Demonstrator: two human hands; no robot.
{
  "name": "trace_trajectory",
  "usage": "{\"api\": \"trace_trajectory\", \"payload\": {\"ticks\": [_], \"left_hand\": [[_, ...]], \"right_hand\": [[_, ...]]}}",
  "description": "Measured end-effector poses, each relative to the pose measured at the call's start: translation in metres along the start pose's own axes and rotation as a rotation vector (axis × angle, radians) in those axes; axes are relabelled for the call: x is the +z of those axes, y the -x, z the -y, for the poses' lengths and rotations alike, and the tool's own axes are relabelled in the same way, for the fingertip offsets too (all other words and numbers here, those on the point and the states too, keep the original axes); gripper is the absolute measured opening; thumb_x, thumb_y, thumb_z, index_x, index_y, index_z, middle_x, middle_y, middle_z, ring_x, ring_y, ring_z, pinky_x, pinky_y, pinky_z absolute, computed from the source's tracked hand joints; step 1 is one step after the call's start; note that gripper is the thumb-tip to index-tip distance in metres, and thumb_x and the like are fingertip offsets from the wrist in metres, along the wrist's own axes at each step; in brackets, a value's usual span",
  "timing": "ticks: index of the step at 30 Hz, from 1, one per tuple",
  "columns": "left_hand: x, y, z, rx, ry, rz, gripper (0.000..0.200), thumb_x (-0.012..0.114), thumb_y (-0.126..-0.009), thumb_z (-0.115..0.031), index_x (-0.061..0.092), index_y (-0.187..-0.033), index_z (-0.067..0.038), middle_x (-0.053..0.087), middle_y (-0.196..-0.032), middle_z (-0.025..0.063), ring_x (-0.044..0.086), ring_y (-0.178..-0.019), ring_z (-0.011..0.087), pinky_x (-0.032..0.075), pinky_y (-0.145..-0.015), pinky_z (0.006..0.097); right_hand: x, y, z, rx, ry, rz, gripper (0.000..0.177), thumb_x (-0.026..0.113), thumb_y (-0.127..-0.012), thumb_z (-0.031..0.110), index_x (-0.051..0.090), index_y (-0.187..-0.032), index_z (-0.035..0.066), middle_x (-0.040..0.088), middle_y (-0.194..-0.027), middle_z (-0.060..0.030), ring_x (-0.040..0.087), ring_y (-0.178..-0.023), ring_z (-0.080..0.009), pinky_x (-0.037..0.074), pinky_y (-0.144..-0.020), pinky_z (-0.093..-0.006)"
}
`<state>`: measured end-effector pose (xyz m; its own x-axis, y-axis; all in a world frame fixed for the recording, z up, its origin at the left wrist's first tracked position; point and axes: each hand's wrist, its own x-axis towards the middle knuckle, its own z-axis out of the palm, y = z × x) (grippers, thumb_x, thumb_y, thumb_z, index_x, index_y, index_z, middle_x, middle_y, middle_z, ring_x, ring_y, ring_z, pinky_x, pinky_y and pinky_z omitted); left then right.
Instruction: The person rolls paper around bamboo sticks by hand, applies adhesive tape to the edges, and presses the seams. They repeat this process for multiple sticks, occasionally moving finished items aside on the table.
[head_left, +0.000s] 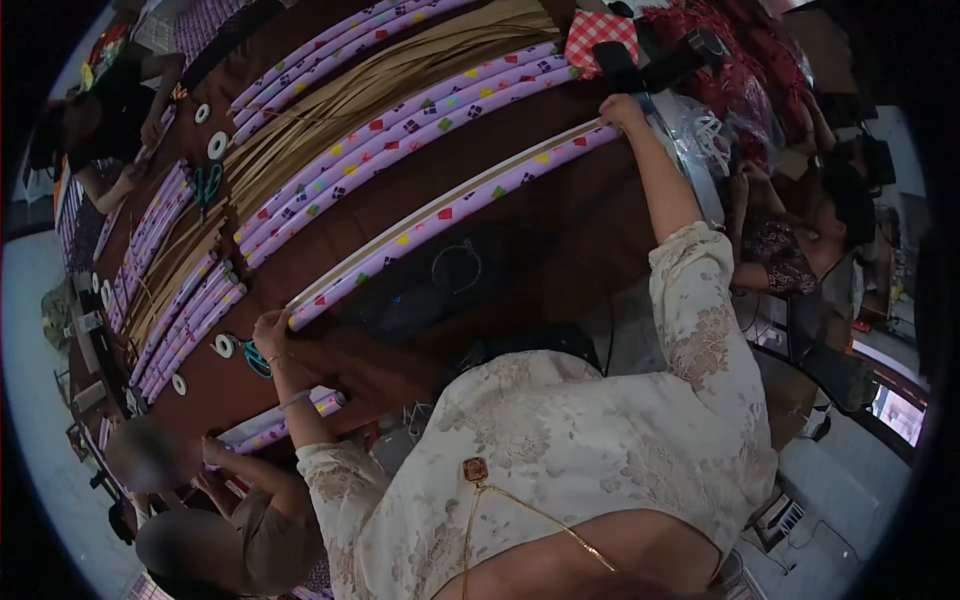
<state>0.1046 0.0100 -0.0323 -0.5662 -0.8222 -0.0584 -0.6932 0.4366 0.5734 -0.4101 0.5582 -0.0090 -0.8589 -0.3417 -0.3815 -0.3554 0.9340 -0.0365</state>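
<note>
A long purple roll of printed wrapping paper lies across the dark table in front of me, with a brown and white strip along its far side. My left hand is closed at its near-left end, fingers bent around the edge. At the far-right end my right hand is closed on the roll too, fingertips partly hidden. Beside my left hand lie teal scissors and a white tape roll. Just beyond the roll, more purple rolls rest side by side.
Brown paper strips are heaped behind the rolls. Another pair of scissors and a tape roll lie at left. Co-workers sit at the left, lower left and right; one person's hand holds a roll. Clear plastic is at right.
</note>
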Motion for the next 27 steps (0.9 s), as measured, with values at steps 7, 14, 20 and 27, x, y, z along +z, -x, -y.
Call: {"api": "trace_trajectory", "payload": {"ticks": [7,14,20,27], "left_hand": [[-0.004,0.004,-0.010,0.022,0.038,0.015,0.024,0.073,-0.064,-0.022,0.064,-0.073,-0.002,0.064,-0.068,0.0070,0.061,-0.062,0.0126,0.047,-0.059,0.0244],[-0.002,0.001,-0.004,0.001,0.023,0.010,0.024,0.073,-0.064,-0.023,0.064,-0.072,-0.002,0.064,-0.068,0.0064,0.061,-0.062,0.0122,0.047,-0.059,0.0239],[-0.007,0.005,-0.021,0.008,-0.059,0.016,0.023,0.073,-0.065,-0.021,0.064,-0.073,-0.002,0.064,-0.067,0.0054,0.060,-0.061,0.0112,0.047,-0.058,0.0235],[-0.012,0.005,-0.020,0.013,-0.022,0.050,0.023,0.072,-0.065,-0.022,0.064,-0.075,-0.003,0.064,-0.071,0.0072,0.062,-0.066,0.0140,0.048,-0.061,0.0260]], "right_hand": [[0.010,0.008,-0.010,0.074,-0.374,-0.336,0.011,0.061,-0.067,0.015,0.065,-0.074,0.008,0.062,-0.082,-0.0113,0.059,-0.078,-0.0282,0.046,-0.072,-0.0365],[-0.003,0.014,-0.023,0.069,-0.786,-0.459,0.015,0.055,-0.074,0.012,0.061,-0.087,0.006,0.060,-0.086,-0.0113,0.058,-0.081,-0.0245,0.045,-0.071,-0.0327],[-0.017,0.075,0.067,-0.330,-0.617,-0.519,0.015,0.053,-0.078,0.009,0.058,-0.091,0.005,0.059,-0.087,-0.0082,0.058,-0.079,-0.0216,0.044,-0.069,-0.0288],[0.024,0.124,0.190,-0.869,-0.364,-0.289,0.025,0.054,-0.081,0.025,0.056,-0.099,0.008,0.055,-0.100,-0.0060,0.049,-0.097,-0.0231,0.034,-0.087,-0.0365]]}}
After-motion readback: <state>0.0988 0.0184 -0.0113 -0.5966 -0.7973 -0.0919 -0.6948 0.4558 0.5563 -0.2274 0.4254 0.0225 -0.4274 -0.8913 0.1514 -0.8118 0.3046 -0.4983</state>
